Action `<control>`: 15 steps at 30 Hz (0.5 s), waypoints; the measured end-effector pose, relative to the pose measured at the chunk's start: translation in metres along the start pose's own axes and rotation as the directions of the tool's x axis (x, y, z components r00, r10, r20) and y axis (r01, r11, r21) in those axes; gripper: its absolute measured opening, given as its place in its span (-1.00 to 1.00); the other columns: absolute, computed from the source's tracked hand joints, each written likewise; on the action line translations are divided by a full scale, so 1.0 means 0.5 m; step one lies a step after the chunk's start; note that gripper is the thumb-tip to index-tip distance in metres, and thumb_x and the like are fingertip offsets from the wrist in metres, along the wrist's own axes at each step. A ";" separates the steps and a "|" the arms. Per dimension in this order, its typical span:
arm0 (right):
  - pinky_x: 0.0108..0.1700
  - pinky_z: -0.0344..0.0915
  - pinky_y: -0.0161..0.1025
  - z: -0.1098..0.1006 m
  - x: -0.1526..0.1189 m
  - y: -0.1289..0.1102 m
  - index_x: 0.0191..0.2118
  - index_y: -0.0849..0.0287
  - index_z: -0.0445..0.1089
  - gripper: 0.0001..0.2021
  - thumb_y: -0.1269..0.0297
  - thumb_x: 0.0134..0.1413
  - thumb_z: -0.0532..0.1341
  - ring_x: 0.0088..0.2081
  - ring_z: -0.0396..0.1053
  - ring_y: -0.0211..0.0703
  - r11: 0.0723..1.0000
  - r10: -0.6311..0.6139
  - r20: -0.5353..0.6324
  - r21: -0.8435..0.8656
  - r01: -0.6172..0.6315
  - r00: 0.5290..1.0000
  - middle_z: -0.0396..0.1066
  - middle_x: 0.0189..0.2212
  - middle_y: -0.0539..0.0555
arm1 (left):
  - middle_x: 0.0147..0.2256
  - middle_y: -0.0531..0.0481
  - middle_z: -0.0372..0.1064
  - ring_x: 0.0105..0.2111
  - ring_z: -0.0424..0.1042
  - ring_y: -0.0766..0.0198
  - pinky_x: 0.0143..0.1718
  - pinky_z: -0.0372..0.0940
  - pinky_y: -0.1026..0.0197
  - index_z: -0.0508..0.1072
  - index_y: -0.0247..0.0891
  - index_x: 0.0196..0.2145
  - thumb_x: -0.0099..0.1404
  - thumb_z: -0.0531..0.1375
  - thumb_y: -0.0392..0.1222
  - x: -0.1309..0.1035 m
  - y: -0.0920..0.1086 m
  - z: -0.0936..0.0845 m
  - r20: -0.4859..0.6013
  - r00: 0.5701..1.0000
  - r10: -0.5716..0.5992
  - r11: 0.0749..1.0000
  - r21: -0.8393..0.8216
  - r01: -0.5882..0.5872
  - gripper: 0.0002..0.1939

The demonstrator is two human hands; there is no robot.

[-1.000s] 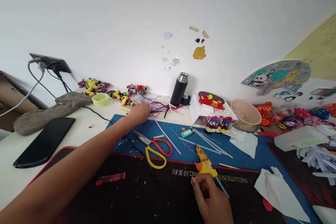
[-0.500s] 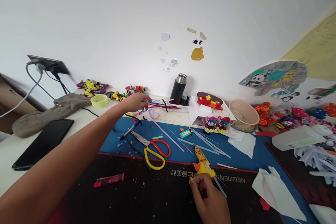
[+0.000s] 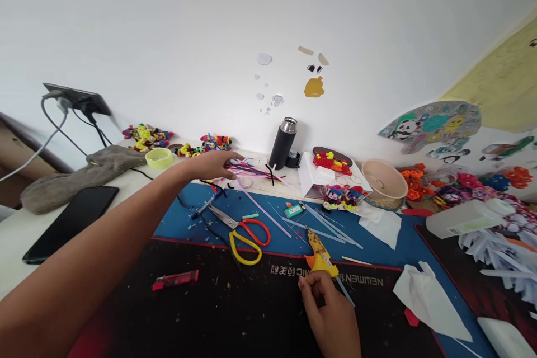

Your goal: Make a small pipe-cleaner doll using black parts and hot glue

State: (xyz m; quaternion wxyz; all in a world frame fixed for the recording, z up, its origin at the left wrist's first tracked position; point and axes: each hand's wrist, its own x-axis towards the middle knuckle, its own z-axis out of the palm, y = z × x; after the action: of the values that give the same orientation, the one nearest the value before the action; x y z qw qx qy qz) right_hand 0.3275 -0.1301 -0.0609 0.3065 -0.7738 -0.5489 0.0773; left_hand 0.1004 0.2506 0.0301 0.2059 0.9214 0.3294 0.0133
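Observation:
My left hand (image 3: 216, 165) reaches to the back of the table, its fingers closed around one end of a bundle of thin fuzzy pipe cleaners (image 3: 255, 169), red, purple, blue and pink. A black pipe cleaner (image 3: 272, 175) lies across that bundle. Low in the view, my right hand (image 3: 331, 310) is curled with thumb and forefinger together at the grip of a yellow hot glue gun (image 3: 321, 251). The gun's nozzle points away from me, and a clear glue stick (image 3: 345, 292) shows at its rear. My fingers partly hide the grip.
Scissors (image 3: 245, 240) with red and yellow handles lie between my hands, near a red cutter (image 3: 175, 279). Behind stand a black flask (image 3: 282, 145), a white box (image 3: 308, 176) and a pink bowl (image 3: 373, 173). A teal lighter (image 3: 293, 211) and a phone (image 3: 71, 224) lie nearby.
My left fingers have gathered the pipe cleaners, which now fan out from the hand; the black one has shifted slightly right. My right hand stays at the glue gun. The view has turned slightly.

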 end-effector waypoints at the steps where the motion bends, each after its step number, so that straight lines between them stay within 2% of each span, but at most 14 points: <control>1: -0.58 0.24 -0.34 0.000 0.000 0.000 -0.37 0.05 0.39 -0.51 -0.21 0.42 0.06 -0.65 0.41 -0.20 1.000 0.004 -0.002 -0.003 -0.004 1.000 0.40 -0.64 -0.06 | 0.24 -0.13 0.48 0.15 0.48 -0.03 0.11 0.32 0.14 0.43 -0.11 0.30 0.31 0.22 0.12 -0.001 0.001 -0.001 0.005 1.000 -0.021 0.999 0.043 0.021 -0.35; 4: -0.59 0.21 -0.35 -0.001 -0.001 -0.003 -0.37 0.06 0.39 -0.51 -0.21 0.42 0.06 -0.65 0.40 -0.21 1.000 0.010 -0.002 -0.005 -0.010 1.000 0.39 -0.64 -0.06 | 0.09 -0.12 0.60 0.05 0.54 0.00 0.02 0.35 0.15 0.60 -0.13 0.11 0.39 0.10 0.03 -0.005 0.005 -0.003 0.009 0.999 -0.043 0.993 0.111 0.042 -0.54; 6: -0.59 0.20 -0.35 -0.002 0.000 -0.005 -0.36 0.06 0.39 -0.51 -0.21 0.42 0.06 -0.65 0.39 -0.21 1.000 0.004 0.003 -0.005 -0.004 1.000 0.39 -0.64 -0.06 | 0.00 -0.11 0.64 -0.04 0.57 0.01 -0.06 0.36 0.16 0.64 -0.12 0.02 0.42 0.05 0.03 -0.008 0.005 -0.005 -0.016 0.998 -0.054 0.992 0.114 0.055 -0.55; 11: -0.58 0.20 -0.34 -0.005 0.000 -0.008 -0.38 0.06 0.38 -0.48 -0.24 0.42 0.04 -0.66 0.36 -0.21 1.000 0.003 -0.012 -0.006 -0.003 1.000 0.35 -0.65 -0.07 | -0.08 -0.10 0.66 -0.06 0.55 0.01 -0.06 0.35 0.16 0.67 -0.06 -0.02 0.41 0.06 0.05 -0.016 0.002 -0.014 -0.084 0.993 -0.082 0.986 0.135 0.093 -0.57; 15: -0.58 0.18 -0.34 -0.005 -0.002 -0.007 -0.38 0.06 0.37 -0.49 -0.23 0.42 0.05 -0.66 0.34 -0.22 1.000 0.001 -0.009 -0.006 -0.002 1.000 0.34 -0.65 -0.07 | -0.08 -0.14 0.64 -0.03 0.53 -0.04 -0.02 0.34 0.11 0.67 -0.09 -0.05 0.37 0.08 -0.04 -0.023 0.010 -0.027 -0.169 0.978 -0.124 0.975 0.165 0.152 -0.60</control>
State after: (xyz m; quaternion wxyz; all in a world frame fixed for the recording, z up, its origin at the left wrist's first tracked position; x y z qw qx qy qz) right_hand 0.3254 -0.1310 -0.0572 0.3064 -0.7755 -0.5472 0.0723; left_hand 0.0923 0.2449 0.0455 0.0972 0.9069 0.4079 0.0423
